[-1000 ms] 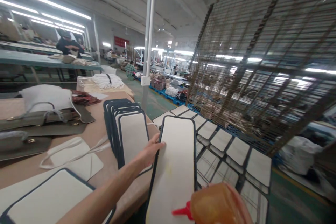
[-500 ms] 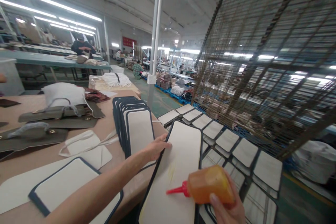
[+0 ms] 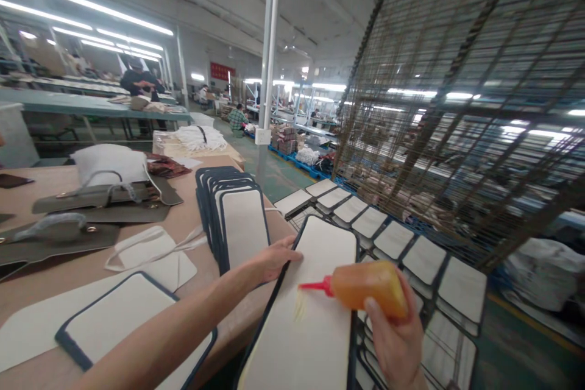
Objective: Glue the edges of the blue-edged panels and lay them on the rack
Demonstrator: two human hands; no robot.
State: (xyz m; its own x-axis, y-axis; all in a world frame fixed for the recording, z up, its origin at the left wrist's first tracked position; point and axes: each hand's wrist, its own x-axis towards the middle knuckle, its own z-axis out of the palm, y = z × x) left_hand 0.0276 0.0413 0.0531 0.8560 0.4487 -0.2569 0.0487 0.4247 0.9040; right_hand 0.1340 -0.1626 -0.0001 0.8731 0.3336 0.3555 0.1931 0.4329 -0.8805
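My left hand (image 3: 278, 258) grips the left edge of a white panel with dark blue edging (image 3: 315, 329), its thumb on the face. The panel is tilted upright in front of me, beyond the table's edge. In my right hand (image 3: 395, 329) is a squeeze bottle of amber glue (image 3: 370, 287), held on its side. Its red nozzle points left, just over the panel's middle. Yellowish streaks mark the white face below the tip. Left of my left hand, a row of similar edged panels (image 3: 244, 219) leans together on the table.
A rack of white panels (image 3: 397, 241) spreads out on the right, with a tall wire mesh frame (image 3: 439, 91) behind it. On the brown table (image 3: 183, 207) lie another edged panel (image 3: 123, 311), white straps and dark bag pieces (image 3: 123, 198). A pole (image 3: 267, 42) stands beyond; co-workers are far off.
My right hand has raised the glue bottle, so the nozzle tip sits higher on the panel and streaks show below it. The panel has shifted slightly; my left hand keeps its hold.
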